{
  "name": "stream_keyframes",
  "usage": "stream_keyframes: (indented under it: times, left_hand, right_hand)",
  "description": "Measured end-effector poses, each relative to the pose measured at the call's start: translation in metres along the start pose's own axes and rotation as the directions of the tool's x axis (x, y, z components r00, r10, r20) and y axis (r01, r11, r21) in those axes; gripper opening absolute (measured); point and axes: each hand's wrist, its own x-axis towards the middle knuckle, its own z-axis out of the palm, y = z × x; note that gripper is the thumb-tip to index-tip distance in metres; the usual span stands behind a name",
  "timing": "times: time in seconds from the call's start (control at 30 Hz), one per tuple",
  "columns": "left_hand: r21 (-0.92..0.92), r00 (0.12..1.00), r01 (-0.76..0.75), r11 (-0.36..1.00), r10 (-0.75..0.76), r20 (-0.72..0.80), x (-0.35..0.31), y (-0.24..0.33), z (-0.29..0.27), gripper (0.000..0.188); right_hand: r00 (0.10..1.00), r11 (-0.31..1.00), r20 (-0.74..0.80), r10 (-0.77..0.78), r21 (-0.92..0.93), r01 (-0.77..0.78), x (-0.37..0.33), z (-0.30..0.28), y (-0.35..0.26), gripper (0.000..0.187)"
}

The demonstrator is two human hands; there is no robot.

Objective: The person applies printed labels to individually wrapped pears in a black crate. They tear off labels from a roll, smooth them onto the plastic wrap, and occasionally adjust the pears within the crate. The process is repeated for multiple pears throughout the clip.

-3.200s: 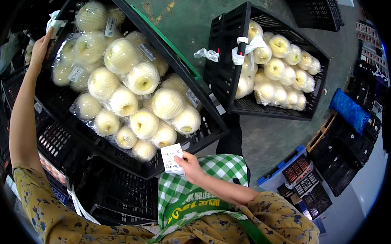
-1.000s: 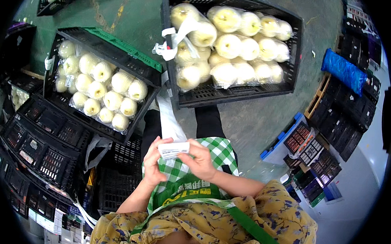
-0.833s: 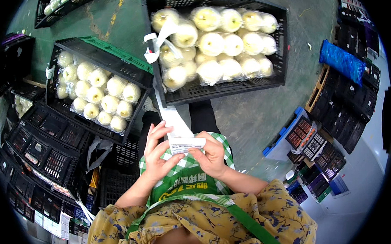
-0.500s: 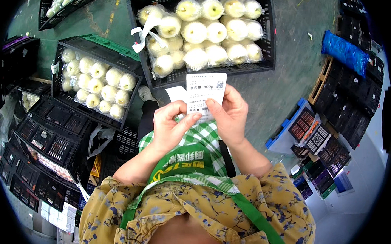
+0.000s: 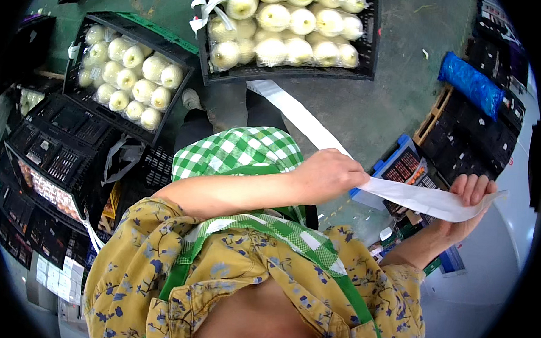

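A long white label strip (image 5: 311, 126) stretches diagonally across the view from the front crate to the right. My left hand (image 5: 333, 176) is closed on its middle, with the arm reaching across my body. At the far right my right hand (image 5: 473, 200) has its fingers curled around the other end. Between the two hands the strip is slightly bowed, its blank side showing. The loose end hangs beyond my left hand, near the edge of a black crate (image 5: 285, 75). Pale yellow round fruits (image 5: 299, 51) in clear plastic packs fill that crate.
Another black crate of packed pale fruits (image 5: 127, 79) stands at the left. Stacked black crates (image 5: 69, 141) lie below it. On the right, a blue plastic bundle (image 5: 470, 85) rests on dark stacked crates (image 5: 462, 131) beside a wooden pallet (image 5: 433, 115).
Both hands have moved right from the middle and spread apart, the right one farther. The strip, earlier bunched with its printed side showing, is now stretched out between and beyond them.
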Motion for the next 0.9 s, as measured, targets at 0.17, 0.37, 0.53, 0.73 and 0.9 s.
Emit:
stream_keyframes:
  times: [0.17, 0.37, 0.53, 0.73, 0.9]
  left_hand:
    - [-0.008, 0.990, -0.009, 1.000, 0.010, 0.140, 0.015, 0.017, 0.064, 0.038]
    - [-0.152, 0.801, -0.016, 0.988, 0.104, 0.590, 0.037, 0.023, 0.107, 0.060]
    - [-0.279, 0.847, 0.320, 0.905, -0.142, 0.512, 0.064, -0.035, 0.106, 0.060]
    - [-0.965, 0.878, 0.142, 0.219, -0.479, 0.021, 0.148, -0.080, 0.019, 0.052]
    - [-0.810, 0.792, 0.183, 0.557, -0.572, -0.214, 0.182, -0.092, -0.010, 0.030]
  right_hand:
    - [0.993, 0.996, -0.100, -0.055, -0.070, 0.048, -0.017, -0.049, -0.102, 0.012]
    - [0.986, 0.957, -0.089, -0.142, -0.266, 0.114, -0.015, -0.080, -0.142, 0.011]
    - [0.972, 0.630, -0.226, -0.069, -0.765, -0.133, 0.012, -0.113, -0.013, 0.007]
    - [0.984, 0.532, 0.159, 0.082, -0.842, 0.092, 0.091, -0.101, 0.126, 0.011]
    - [0.992, 0.653, 0.123, 0.026, -0.753, 0.076, 0.120, -0.092, 0.174, 0.021]
